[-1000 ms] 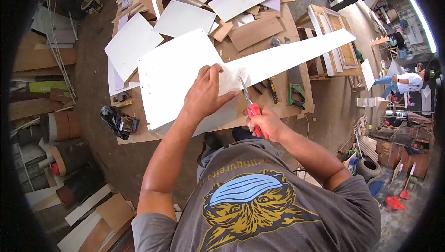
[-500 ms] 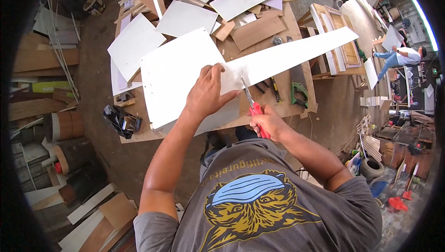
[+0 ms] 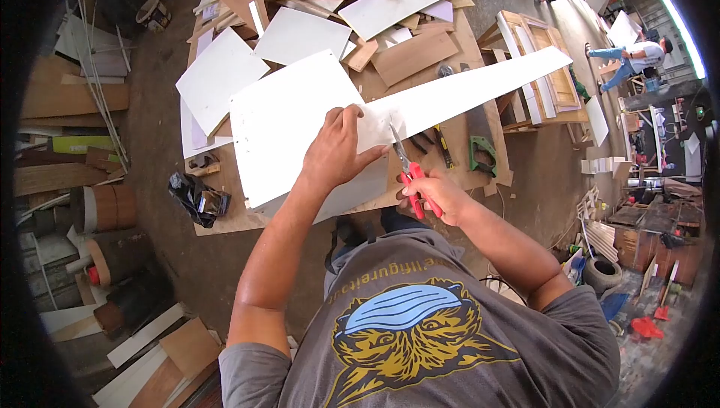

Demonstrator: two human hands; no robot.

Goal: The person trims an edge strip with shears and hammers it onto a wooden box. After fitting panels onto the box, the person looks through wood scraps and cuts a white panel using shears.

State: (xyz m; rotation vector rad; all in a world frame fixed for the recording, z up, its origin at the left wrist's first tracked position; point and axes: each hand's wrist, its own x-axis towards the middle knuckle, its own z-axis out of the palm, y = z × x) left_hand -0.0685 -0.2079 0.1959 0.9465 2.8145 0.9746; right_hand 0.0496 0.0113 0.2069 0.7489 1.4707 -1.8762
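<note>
My left hand [image 3: 335, 147] grips a large white sheet [image 3: 296, 127], fingers curled over it near a narrow neck and thumb pointing toward the cut. To the right the sheet runs on as a long tapering strip [image 3: 480, 85]. A pair of red-handled snips [image 3: 418, 183] is in my right hand [image 3: 444, 196], which is closed around the handles. The handles are spread, and the blades meet the sheet's near edge just right of my left thumb. Dark smudges mark the white surface by the blade tips.
White and brown board offcuts [image 3: 304, 33] pile up on the wooden table [image 3: 491, 172]. A green-handled saw [image 3: 482, 154], a yellow-and-black tool [image 3: 445, 149] and a black plastic bag [image 3: 196, 198] lie near its front edge. Wooden frames [image 3: 544, 70] stand right; another person [image 3: 634, 59] is beyond.
My right hand has let the handles of the snips spread wider apart. My left hand keeps its place on the sheet. The person at far right has moved farther away.
</note>
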